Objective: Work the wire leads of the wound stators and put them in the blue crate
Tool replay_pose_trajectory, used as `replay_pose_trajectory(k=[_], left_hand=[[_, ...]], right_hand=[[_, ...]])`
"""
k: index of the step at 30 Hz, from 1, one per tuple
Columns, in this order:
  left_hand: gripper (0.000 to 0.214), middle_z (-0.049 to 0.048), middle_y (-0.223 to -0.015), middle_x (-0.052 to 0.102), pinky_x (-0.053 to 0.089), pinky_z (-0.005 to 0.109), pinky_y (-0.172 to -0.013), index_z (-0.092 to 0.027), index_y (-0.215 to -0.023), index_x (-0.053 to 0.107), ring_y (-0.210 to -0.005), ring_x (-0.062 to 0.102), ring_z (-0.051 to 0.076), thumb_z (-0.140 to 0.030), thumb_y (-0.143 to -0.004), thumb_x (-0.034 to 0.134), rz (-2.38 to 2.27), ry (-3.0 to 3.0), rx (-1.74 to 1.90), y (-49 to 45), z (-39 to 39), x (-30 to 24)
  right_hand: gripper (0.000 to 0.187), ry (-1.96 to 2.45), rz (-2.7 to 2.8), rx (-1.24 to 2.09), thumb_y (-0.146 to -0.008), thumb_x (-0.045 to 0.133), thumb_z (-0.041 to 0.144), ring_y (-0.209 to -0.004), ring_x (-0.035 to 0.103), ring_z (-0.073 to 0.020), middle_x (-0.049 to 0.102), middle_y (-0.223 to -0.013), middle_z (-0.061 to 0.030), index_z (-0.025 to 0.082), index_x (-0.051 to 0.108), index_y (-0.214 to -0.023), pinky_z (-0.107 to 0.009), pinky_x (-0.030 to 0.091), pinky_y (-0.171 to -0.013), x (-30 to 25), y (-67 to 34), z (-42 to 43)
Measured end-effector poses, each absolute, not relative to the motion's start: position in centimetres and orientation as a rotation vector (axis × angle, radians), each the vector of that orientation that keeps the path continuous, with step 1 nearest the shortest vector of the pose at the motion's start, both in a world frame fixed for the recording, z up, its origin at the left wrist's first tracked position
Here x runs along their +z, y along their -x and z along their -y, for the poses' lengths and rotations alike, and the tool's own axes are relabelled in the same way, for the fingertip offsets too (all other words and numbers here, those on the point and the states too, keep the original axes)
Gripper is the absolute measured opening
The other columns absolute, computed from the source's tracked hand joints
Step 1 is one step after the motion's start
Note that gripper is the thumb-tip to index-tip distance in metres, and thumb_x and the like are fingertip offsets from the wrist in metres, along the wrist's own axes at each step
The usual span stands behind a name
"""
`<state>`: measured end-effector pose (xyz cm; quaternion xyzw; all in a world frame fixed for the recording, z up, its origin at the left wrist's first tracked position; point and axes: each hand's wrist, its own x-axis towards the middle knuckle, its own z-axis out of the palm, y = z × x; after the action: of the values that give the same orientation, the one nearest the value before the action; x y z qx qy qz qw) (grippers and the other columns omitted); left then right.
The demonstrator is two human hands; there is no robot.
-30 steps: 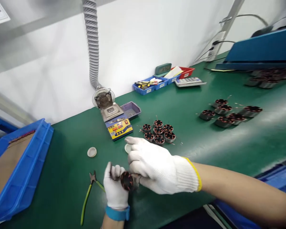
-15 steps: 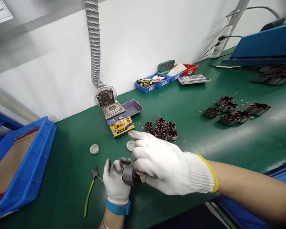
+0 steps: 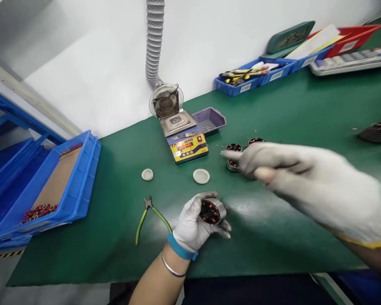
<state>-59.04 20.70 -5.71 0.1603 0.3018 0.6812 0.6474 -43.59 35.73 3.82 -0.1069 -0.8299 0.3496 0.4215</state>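
White glove: our left hand (image 3: pixel 193 224) grips round copper coil (image 3: pixel 212 210); our right hand (image 3: pixel 292 173) blurred over coil group (image 3: pixel 234 147), grip we cannot tell.

The green digital clock (image 3: pixel 288 38) at the far edge of the desk (image 3: pixel 114 203) seems to read 9:50. The yellow-and-blue controller (image 3: pixel 187 146) shows red digits, too blurred to read. The white labels on the blue bins (image 3: pixel 228 87) are illegible.
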Motion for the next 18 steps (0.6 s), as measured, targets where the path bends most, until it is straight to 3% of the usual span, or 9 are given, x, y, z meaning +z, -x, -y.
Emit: replay_pose_trajectory(k=[2, 6, 10, 14, 18], left_hand=[[0.062, 0.0087, -0.1, 0.079, 0.063, 0.032, -0.061, -0.019, -0.106, 0.069, -0.075, 0.079, 0.024, -0.059, -0.068, 0.096, -0.73, -0.296, 1.632, 58.7, -20.7, -5.1], [0.058, 0.0088, -0.107, 0.079, 0.065, 0.037, -0.074, -0.018, -0.096, 0.07, -0.088, 0.077, 0.024, -0.056, -0.064, 0.099, -0.794, -0.177, 1.791, 58.1, -21.0, -4.9], [0.056, 0.005, -0.099, 0.078, 0.06, 0.029, -0.073, -0.019, -0.094, 0.073, -0.078, 0.071, 0.016, -0.056, -0.062, 0.101, -0.879, -0.118, 1.882, 57.8, -21.3, -5.1], [0.048, 0.0016, -0.092, 0.076, 0.056, 0.023, -0.079, -0.02, -0.086, 0.074, -0.084, 0.07, 0.014, -0.05, -0.061, 0.102, -0.935, -0.112, 1.992, 57.3, -21.7, -5.0], [0.043, 0.0008, -0.09, 0.074, 0.051, 0.021, -0.068, -0.02, -0.088, 0.073, -0.077, 0.066, 0.012, -0.041, -0.064, 0.101, -0.926, -0.033, 1.976, 57.4, -21.6, -4.5]], right_hand=[[0.017, 0.22, 2.017, 0.801, -0.103, 0.059, 0.02, -0.103, 0.078, -0.0211, 0.072, -0.088, -0.0024, 0.025, 0.062, -0.087, -0.037, 0.063, -0.097, 2.9, 43.4, -35.7], [0.013, -0.124, 2.167, 0.268, -0.098, 0.066, 0.015, -0.089, 0.075, -0.0184, 0.077, -0.093, -0.0014, 0.023, 0.065, -0.109, -0.052, 0.048, -0.122, -0.5, 44.3, -33.9], [0.007, -0.113, 2.155, -0.036, -0.101, 0.065, 0.016, -0.087, 0.074, -0.0189, 0.079, -0.093, -0.0038, 0.019, 0.069, -0.106, -0.053, 0.046, -0.12, -3.0, 46.0, -31.9], [0.022, -0.106, 2.217, -0.073, -0.103, 0.058, 0.013, -0.081, 0.071, -0.0162, 0.079, -0.087, 0.001, 0.024, 0.073, -0.092, -0.051, 0.047, -0.119, -2.7, 47.1, -31.6], [0.022, -0.128, 2.251, -0.031, -0.099, 0.056, 0.01, -0.078, 0.069, -0.0169, 0.078, -0.085, -0.0001, 0.023, 0.072, -0.093, -0.053, 0.046, -0.119, -2.7, 47.5, -32.3]])
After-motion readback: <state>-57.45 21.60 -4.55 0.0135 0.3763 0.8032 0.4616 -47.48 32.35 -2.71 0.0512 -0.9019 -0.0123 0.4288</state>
